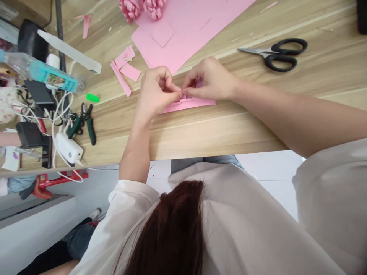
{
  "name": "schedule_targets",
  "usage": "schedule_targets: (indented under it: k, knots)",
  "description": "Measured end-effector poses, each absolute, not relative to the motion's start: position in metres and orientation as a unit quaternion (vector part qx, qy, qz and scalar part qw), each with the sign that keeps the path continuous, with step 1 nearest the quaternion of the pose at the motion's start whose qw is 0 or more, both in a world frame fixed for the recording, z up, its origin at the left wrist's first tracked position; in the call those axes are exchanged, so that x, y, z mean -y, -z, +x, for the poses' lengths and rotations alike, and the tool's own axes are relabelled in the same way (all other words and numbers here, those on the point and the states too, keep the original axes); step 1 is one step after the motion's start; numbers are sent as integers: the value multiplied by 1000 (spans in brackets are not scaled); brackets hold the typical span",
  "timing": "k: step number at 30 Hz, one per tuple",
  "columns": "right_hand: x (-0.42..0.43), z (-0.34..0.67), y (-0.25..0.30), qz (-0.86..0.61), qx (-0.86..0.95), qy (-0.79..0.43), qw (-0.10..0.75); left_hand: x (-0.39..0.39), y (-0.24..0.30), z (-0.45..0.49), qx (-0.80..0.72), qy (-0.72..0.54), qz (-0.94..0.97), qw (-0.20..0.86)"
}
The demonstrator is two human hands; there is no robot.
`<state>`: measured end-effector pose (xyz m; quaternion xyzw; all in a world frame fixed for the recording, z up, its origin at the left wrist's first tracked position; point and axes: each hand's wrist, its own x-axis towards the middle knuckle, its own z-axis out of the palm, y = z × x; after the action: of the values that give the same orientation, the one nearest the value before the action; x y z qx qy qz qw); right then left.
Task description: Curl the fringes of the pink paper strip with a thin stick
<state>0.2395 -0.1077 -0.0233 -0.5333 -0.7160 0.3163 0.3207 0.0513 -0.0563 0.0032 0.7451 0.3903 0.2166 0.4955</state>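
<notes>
Pink paper strip (187, 105) flat on a pale wooden tabletop (237, 133), directly in front of the body, with a tiny folded bit standing up from it, partly hidden behind fingertips (180, 91). Both hands closed and pinching at that one spot from opposite sides: left hand (156, 93) on the 9 o'clock side, right hand (208, 80) on the 3 o'clock side, thumbs and forefingers almost meeting, probably for fine control of something too small for a whole-hand grip. Forearms low and angled inward, likely for a steady, close hold.

Around the hands, with the strip as centre and 12 o'clock away from the body: large pink paper sheet (183, 42) at 12 o'clock, a square outline visible on it; pink paper rosettes (130, 7) at its far edge, cut off by the frame; loose pink offcuts (124, 65) at 10 o'clock, lying close by, perhaps for easy reuse. Black-handled scissors (272, 55) at 2 o'clock, tips toward the sheet, out of the arm's way yet within reach. Farther off at 9 o'clock, green-handled pliers (84, 124), a white power adapter (69, 149) and tangled white cables (54, 126), grouped apart from the paper.
</notes>
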Motion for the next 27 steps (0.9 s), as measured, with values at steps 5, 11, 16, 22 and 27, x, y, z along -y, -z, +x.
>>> schedule_targets:
  k: [5,11,16,22,27]
  knots:
    - [108,239,23,-539,709,-323,320,54,-4,47,-380,-198,760,489]
    - [107,239,24,-526,709,-322,342,56,-6,45,-391,-173,761,488]
    - [107,239,24,-518,721,-317,334,55,-3,46,-394,-182,743,509]
    - [106,239,27,-523,720,-308,337,56,-7,47,-391,-182,726,536]
    - [108,239,27,-519,721,-311,337,58,-9,49,-394,-192,730,524]
